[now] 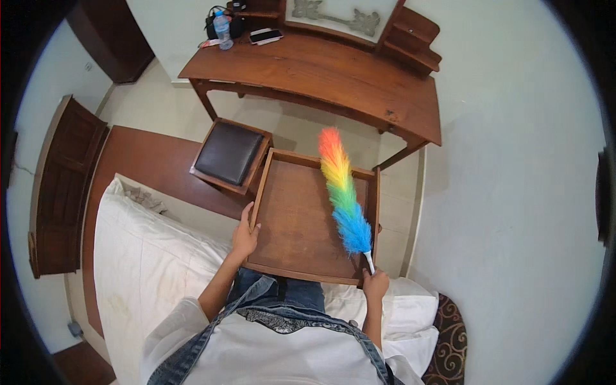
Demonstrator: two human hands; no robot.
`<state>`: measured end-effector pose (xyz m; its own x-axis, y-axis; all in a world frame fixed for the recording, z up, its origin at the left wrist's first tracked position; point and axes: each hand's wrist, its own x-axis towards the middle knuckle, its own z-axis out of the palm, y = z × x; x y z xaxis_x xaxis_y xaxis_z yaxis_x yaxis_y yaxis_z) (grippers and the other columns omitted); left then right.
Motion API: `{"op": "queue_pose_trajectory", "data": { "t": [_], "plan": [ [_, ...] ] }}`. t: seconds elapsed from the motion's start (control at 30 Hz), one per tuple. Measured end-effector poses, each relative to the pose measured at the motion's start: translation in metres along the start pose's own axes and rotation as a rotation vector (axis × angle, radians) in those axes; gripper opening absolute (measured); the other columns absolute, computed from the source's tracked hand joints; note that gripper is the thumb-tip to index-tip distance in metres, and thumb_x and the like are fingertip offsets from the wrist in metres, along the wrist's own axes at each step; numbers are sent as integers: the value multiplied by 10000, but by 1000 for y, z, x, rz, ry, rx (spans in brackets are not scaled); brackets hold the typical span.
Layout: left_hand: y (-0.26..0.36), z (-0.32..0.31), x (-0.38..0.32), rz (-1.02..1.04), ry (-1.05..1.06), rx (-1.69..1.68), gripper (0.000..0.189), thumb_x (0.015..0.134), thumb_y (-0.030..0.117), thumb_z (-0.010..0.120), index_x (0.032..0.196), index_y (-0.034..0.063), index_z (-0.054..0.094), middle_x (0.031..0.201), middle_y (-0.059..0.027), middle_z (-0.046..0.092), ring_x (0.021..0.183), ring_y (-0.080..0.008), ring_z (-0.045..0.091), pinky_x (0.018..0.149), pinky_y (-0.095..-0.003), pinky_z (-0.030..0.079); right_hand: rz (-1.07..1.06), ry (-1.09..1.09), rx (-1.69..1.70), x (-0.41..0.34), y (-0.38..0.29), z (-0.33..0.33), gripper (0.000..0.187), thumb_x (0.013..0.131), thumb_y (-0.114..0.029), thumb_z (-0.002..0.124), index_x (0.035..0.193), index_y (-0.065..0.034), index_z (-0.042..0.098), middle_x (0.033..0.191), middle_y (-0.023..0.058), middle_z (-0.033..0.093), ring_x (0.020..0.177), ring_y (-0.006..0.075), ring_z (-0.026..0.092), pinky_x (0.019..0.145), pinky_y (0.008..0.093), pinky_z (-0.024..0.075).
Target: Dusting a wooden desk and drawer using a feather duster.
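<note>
A shallow wooden drawer [298, 211] rests before me at my lap, its open side up. My left hand [246, 237] grips the drawer's left side wall, fingers over the rim. In my right hand [375, 283] is the white handle of a feather-style duster [342, 192], striped red, yellow, green and blue. The duster lies slantwise over the drawer's right part, its red tip reaching past the far wall. My right hand is at the drawer's near right corner; whether it also holds the drawer, I cannot tell.
Ahead stands a wooden dressing table [308, 67] with a water bottle [223, 31], a phone [265, 36] and a black bag [210, 23]. A stool with a dark padded seat [229, 151] is left of the drawer. A white-covered bed [154, 250] lies around me. A wall [510, 192] rises at right.
</note>
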<state>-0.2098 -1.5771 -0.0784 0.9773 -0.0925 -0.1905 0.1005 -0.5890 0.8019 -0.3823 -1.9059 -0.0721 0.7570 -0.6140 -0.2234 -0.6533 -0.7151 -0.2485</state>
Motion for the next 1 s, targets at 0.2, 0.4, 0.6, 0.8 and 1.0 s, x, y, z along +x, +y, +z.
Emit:
{"op": "queue_pose_trajectory", "data": {
  "t": [0.2,0.4,0.6,0.8,1.0],
  "plan": [
    [-76,61,-28,112,159,-61,608,820,44,514,1344,202,248,1162,-212,520,1033,-408,514,844,-413,431,-123,133,148,10,40,87,258,732,-272,652,771,-17,638,657,214,587,635,384,584,570,451,445],
    [-150,88,-60,147,210,20,598,820,86,526,1338,226,261,1016,-226,579,905,-400,574,764,-417,457,-119,115,114,-23,70,167,250,751,-280,622,778,-32,645,673,193,608,647,368,598,602,444,463],
    [-148,63,-83,94,69,41,618,818,109,533,1345,259,248,921,-229,603,820,-400,589,715,-429,460,-86,146,161,-85,70,140,264,746,-293,624,784,-33,647,674,184,614,652,360,604,603,435,465],
    [-167,71,-73,233,74,56,626,819,63,516,1357,239,249,1101,-217,554,937,-377,567,789,-390,448,-110,110,288,-70,74,141,408,760,-415,611,950,-54,638,741,189,630,732,362,614,641,415,472],
    [-151,63,-74,364,116,-18,605,822,46,506,1355,208,270,1131,-195,551,1004,-346,556,823,-359,441,-522,106,500,1,96,126,463,726,-230,583,1165,-106,505,985,154,616,913,339,585,779,399,450]
  ]
}}
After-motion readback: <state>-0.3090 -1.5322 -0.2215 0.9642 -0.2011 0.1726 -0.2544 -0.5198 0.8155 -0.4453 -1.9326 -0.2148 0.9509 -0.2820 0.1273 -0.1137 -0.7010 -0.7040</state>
